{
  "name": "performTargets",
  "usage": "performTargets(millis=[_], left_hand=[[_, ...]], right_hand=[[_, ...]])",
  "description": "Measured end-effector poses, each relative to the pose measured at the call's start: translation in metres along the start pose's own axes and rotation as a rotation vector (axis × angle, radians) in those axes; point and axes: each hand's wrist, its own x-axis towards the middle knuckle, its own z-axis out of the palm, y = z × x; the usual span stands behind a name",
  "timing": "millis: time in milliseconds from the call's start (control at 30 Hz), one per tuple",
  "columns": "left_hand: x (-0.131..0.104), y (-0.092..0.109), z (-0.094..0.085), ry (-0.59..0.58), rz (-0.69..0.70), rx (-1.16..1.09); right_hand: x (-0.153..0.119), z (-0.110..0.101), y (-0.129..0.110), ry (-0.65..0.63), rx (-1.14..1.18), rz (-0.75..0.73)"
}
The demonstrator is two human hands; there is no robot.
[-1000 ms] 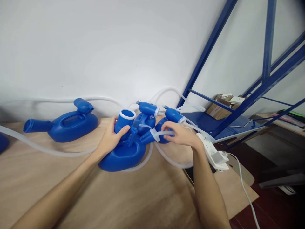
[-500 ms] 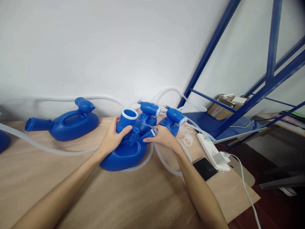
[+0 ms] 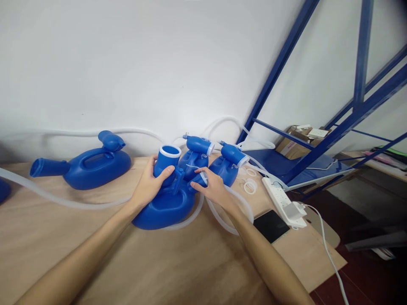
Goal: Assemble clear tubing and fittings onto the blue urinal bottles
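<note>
A blue plastic urinal bottle (image 3: 168, 212) lies on its side on the table before me. My left hand (image 3: 152, 180) is wrapped round its upright blue cup-shaped piece (image 3: 165, 164), which has a white ring at its mouth. Thumb and fingers of my right hand (image 3: 214, 186) grip the bottle's neck (image 3: 197, 185) at the right end. A small whitish cap (image 3: 204, 178) with a thin clear strap shows between those fingers, partly hidden. Just behind are two similar blue bottles with white-ringed cups (image 3: 199, 145) (image 3: 233, 154) and clear hoses (image 3: 222, 222).
At the left lies another blue bottle (image 3: 98, 169) without a white ring. White rings (image 3: 250, 186), a white power strip (image 3: 281, 201) and a black tablet-like slab (image 3: 271, 225) lie on the right. Beyond stands a blue metal rack (image 3: 280, 63) with a cardboard box (image 3: 291, 146).
My right hand has shifted slightly left and down at the neck, its fingers lifted a little. The left hand keeps its hold on the cup piece. The view has moved slightly.
</note>
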Motion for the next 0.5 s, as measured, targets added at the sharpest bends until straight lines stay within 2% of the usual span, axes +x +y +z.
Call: performTargets(millis=[233,500], left_hand=[[0.001,0.000,0.000,-0.009,-0.036,-0.050],[0.002,-0.002,0.003,-0.007,-0.071,-0.104]], right_hand=[[0.005,0.016,0.016,0.127,0.084,-0.177],[0.011,0.024,0.019,0.175,0.100,-0.345]])
